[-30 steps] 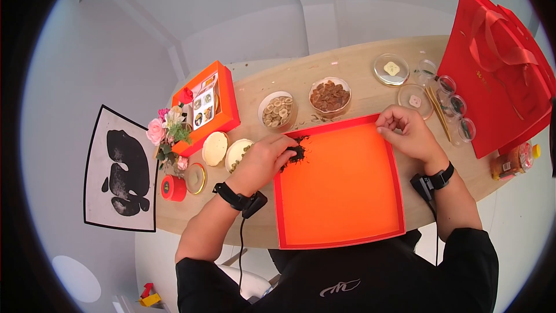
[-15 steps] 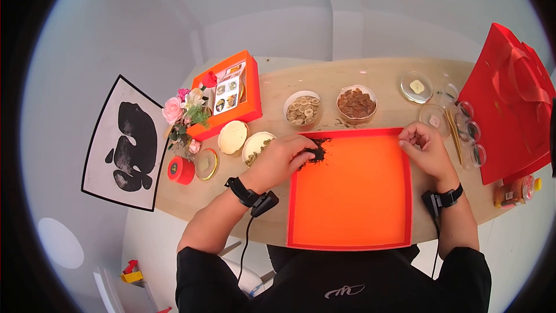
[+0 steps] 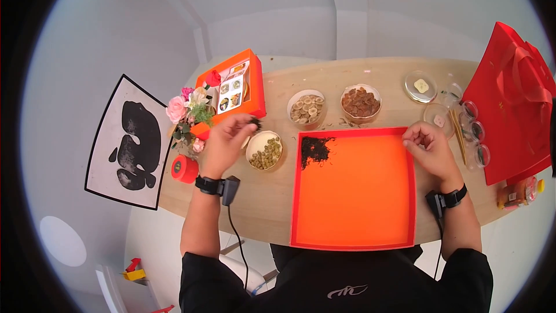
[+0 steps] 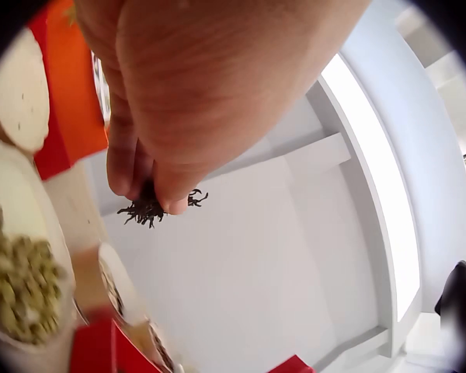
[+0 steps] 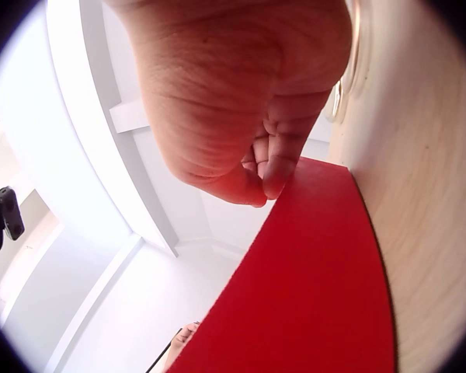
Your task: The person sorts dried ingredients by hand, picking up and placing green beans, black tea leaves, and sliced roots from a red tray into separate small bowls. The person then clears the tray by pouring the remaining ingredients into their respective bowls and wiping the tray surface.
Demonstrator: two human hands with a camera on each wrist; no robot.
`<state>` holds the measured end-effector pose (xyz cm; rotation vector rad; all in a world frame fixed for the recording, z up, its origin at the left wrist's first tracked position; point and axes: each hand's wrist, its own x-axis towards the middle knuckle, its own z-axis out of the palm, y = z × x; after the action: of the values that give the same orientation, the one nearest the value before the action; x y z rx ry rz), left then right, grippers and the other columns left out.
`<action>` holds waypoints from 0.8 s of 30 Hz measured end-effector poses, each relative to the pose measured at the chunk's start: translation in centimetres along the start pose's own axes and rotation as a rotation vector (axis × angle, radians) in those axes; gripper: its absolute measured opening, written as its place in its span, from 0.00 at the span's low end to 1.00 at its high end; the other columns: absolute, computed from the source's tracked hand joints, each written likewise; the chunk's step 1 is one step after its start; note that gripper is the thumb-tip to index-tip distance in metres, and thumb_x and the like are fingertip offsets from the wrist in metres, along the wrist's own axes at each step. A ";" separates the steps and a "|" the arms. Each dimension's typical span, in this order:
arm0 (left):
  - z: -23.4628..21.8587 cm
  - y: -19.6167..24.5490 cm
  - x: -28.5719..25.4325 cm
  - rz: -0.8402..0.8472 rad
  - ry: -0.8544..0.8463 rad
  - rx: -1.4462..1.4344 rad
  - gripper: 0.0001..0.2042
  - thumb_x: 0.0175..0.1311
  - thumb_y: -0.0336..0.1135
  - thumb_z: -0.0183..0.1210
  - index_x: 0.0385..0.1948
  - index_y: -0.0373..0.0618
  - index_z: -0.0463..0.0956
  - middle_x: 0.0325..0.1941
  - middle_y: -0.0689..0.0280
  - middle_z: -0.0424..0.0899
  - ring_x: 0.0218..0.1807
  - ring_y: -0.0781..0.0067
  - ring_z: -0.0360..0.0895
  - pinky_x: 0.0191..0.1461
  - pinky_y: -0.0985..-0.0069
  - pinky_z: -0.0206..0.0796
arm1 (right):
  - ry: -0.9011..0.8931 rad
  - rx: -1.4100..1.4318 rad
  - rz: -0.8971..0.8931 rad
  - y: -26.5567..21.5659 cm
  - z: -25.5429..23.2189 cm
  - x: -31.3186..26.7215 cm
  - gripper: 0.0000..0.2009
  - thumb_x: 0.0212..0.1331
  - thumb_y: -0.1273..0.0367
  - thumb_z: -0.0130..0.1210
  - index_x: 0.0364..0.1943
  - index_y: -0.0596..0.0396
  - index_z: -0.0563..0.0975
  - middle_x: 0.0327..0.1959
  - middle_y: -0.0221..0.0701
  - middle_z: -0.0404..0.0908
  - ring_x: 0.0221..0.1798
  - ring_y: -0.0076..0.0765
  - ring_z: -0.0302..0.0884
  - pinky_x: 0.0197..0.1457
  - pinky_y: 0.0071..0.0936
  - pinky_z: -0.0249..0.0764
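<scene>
While my left hand (image 3: 223, 142) is pinching wiry black shreds (image 3: 256, 123), my right hand (image 3: 431, 152) is gripping the square red-rimmed orange tray's (image 3: 353, 197) far-right corner; snug fingertips should be limiting spills.

Smooth matt tray (image 3: 354, 197); wooden table (image 3: 260, 200)

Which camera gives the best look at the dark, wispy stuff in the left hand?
The left wrist view: close to the left hand, it shows curly strands of the dark tuft poking out past the fingertips. The head view shows only a small dark clump there; the right wrist view does not show it.
</scene>
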<state>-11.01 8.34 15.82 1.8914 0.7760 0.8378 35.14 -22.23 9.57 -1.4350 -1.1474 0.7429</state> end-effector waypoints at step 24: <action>-6.5 -3.3 -0.2 0.098 0.070 0.886 0.07 0.78 0.31 0.75 0.52 0.42 0.97 0.48 0.52 0.97 0.50 0.45 0.95 0.56 0.57 0.86 | -0.013 -0.021 -0.005 -0.1 0.0 0.0 0.06 0.76 0.80 0.70 0.50 0.58 0.88 0.45 0.20 0.89 0.47 0.15 0.82 0.54 0.18 0.80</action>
<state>-16.91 12.54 15.16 2.6953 1.2389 0.6650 35.14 -22.22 9.68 -1.4460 -1.1709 0.7398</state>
